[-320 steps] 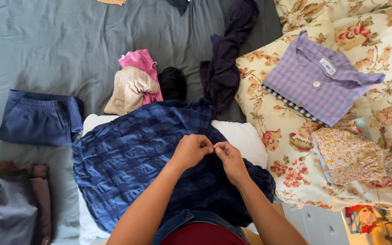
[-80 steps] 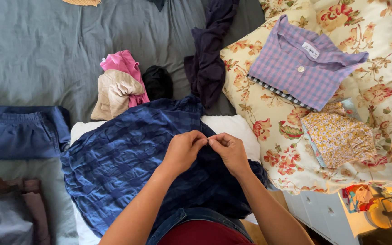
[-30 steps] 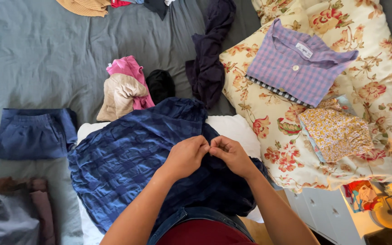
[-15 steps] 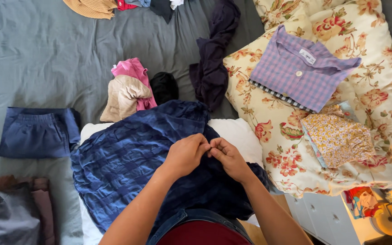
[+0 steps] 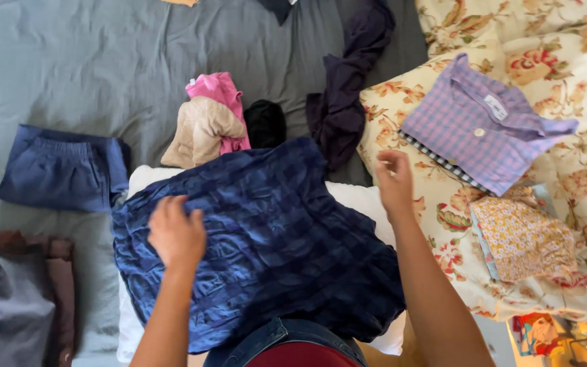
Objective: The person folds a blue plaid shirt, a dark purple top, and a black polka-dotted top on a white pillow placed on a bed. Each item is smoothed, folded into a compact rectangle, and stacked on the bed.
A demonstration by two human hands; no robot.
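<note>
on the near white pillow [image 5: 365, 204] lies the dark blue checked shirt [image 5: 266, 238]; left hand [image 5: 174, 234] presses flat on it, fingers spread, gripping nothing. right hand [image 5: 394, 180] hovers loosely curled, empty, at its right edge. risk: crinkled cloth bunches or slides under the palm.

Shirt [image 5: 253, 238] lies on pillow [image 5: 365, 204], shorts [image 5: 59, 170] left.

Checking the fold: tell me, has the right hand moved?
Yes. The right hand has left the blue checked garment, swinging toward the floral quilt.
</note>
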